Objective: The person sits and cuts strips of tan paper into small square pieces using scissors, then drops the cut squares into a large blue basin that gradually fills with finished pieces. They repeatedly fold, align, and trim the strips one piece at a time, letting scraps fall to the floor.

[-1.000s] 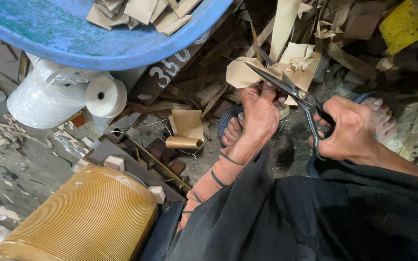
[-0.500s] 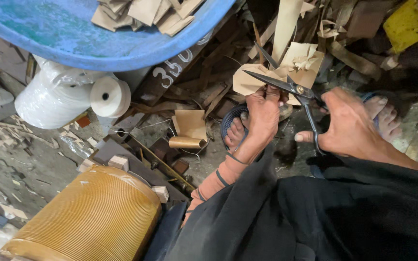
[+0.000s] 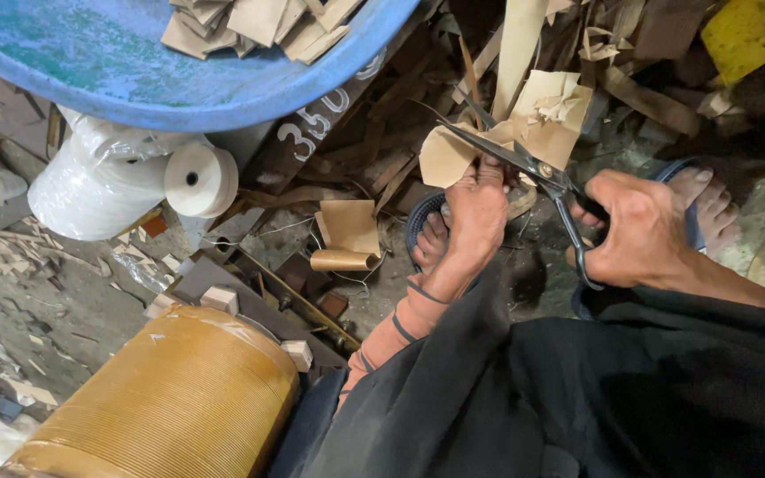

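- R hand [image 3: 639, 232] fingers closed thru handles of scissors [image 3: 524, 164]; blades open, long axis pointing up-left.
- L hand [image 3: 477, 212] pinches tan paper piece [image 3: 524, 133] between blades.
- Blue tub [image 3: 90, 80] well apart, upper left.

Your left hand [image 3: 475, 212] pinches a piece of brown paper [image 3: 515, 133] from below, and your right hand [image 3: 635, 230] holds black scissors [image 3: 524, 164] by the handles, the blades lying open across the paper. Both your feet in sandals rest on the floor [image 3: 90, 301] among paper scraps. At upper left a blue tub [image 3: 90, 80] carries cut brown pieces. Under it lie white rolls [image 3: 201, 181], and near your knee stands a large yellow coil [image 3: 161, 398].
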Action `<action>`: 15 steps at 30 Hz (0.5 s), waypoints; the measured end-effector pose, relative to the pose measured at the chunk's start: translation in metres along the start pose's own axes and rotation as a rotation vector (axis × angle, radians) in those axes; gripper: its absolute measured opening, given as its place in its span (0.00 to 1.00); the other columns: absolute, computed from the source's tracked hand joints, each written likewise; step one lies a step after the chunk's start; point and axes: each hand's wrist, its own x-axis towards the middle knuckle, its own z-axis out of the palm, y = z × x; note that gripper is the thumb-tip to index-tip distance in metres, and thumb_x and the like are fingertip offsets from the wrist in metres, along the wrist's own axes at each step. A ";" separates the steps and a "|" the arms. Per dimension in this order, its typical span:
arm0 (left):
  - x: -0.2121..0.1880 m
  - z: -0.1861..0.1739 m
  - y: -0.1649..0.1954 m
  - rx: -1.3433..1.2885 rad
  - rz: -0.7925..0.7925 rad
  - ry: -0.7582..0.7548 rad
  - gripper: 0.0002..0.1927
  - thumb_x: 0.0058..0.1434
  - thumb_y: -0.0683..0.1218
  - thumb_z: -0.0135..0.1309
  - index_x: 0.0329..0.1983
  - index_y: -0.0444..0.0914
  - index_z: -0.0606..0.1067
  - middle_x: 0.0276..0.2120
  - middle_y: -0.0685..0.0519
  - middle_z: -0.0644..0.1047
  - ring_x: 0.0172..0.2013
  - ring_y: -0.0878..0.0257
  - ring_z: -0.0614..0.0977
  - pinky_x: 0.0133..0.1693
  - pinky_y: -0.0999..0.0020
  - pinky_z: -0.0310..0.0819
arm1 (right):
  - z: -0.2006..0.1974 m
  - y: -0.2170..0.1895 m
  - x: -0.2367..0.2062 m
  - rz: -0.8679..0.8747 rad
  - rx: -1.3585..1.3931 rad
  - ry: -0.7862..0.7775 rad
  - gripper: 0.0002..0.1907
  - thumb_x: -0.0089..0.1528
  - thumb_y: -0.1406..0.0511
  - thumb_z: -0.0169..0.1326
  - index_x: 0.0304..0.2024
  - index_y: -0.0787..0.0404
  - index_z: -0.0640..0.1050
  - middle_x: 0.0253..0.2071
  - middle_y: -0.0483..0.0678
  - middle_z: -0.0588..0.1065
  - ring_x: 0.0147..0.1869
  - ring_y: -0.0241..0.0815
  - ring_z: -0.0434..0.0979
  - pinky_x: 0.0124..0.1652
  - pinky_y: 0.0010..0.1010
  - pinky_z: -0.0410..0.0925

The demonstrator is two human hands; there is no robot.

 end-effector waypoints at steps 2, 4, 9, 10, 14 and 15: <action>0.000 -0.001 0.003 0.042 0.012 -0.001 0.12 0.76 0.45 0.49 0.38 0.33 0.74 0.28 0.57 0.73 0.27 0.70 0.70 0.29 0.73 0.62 | 0.002 0.004 -0.001 -0.041 0.048 0.027 0.16 0.40 0.68 0.64 0.30 0.66 0.76 0.27 0.50 0.74 0.30 0.46 0.77 0.32 0.36 0.69; 0.003 -0.002 0.006 0.041 -0.022 0.026 0.12 0.75 0.45 0.48 0.38 0.34 0.74 0.27 0.57 0.73 0.26 0.70 0.70 0.28 0.73 0.62 | 0.007 0.010 0.001 -0.061 0.069 0.026 0.15 0.40 0.68 0.64 0.28 0.65 0.76 0.26 0.49 0.74 0.28 0.44 0.76 0.31 0.35 0.68; 0.017 -0.002 0.001 -0.014 -0.186 -0.042 0.16 0.76 0.48 0.45 0.36 0.34 0.73 0.25 0.56 0.74 0.24 0.69 0.72 0.28 0.74 0.64 | 0.021 0.028 -0.005 0.065 0.092 -0.022 0.11 0.41 0.70 0.64 0.24 0.65 0.75 0.22 0.49 0.73 0.24 0.41 0.73 0.29 0.34 0.66; 0.018 -0.001 0.000 -0.022 -0.197 -0.030 0.15 0.76 0.48 0.45 0.36 0.34 0.73 0.25 0.56 0.74 0.24 0.69 0.72 0.27 0.73 0.64 | 0.024 0.031 -0.007 0.099 0.134 -0.053 0.11 0.42 0.70 0.64 0.24 0.64 0.76 0.22 0.49 0.72 0.25 0.40 0.72 0.29 0.34 0.65; 0.018 -0.006 -0.009 -0.035 -0.173 -0.023 0.14 0.76 0.47 0.46 0.36 0.34 0.73 0.26 0.56 0.74 0.25 0.69 0.72 0.28 0.72 0.66 | 0.024 0.044 -0.007 0.148 0.154 -0.113 0.14 0.42 0.67 0.67 0.26 0.64 0.77 0.25 0.50 0.75 0.28 0.40 0.74 0.30 0.34 0.66; 0.016 -0.008 -0.011 -0.028 -0.158 -0.006 0.14 0.76 0.47 0.46 0.36 0.34 0.73 0.26 0.57 0.74 0.26 0.70 0.72 0.29 0.72 0.67 | 0.024 0.045 -0.005 0.136 0.134 -0.137 0.15 0.42 0.65 0.69 0.27 0.65 0.78 0.26 0.50 0.77 0.29 0.41 0.76 0.32 0.35 0.67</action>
